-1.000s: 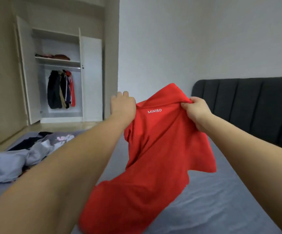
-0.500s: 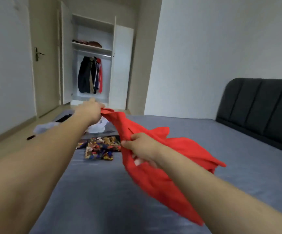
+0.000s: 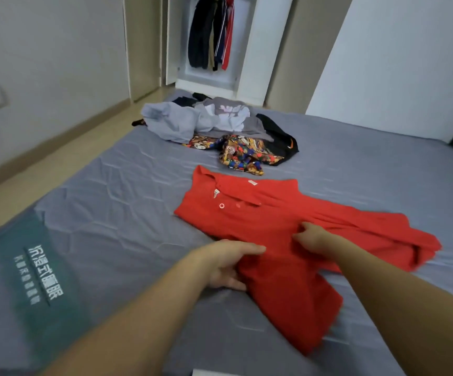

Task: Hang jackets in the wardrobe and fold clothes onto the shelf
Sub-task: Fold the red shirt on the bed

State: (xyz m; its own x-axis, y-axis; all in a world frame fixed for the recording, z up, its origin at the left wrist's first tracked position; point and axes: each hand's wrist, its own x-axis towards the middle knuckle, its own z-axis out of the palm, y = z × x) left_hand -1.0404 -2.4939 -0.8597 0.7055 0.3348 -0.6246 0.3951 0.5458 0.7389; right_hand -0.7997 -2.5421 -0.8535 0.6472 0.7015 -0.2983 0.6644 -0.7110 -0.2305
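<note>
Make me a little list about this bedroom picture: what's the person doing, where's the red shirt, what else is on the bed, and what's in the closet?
Doing: laying out the red shirt to fold
Red shirt: spread on the grey bed, collar and buttons facing up, still wrinkled
Left hand: holds the shirt's near edge, fingers tucked under the cloth
Right hand: pinches a fold in the middle of the shirt
Also on bed: pile of clothes past the shirt, with a colourful cartoon-print piece
Closet: open wardrobe with jackets hanging

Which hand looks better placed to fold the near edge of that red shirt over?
Probably the left hand: it grips the red polo shirt at its near-left edge on the grey mattress. The right hand rests mid-shirt, suited to pinning it.
</note>
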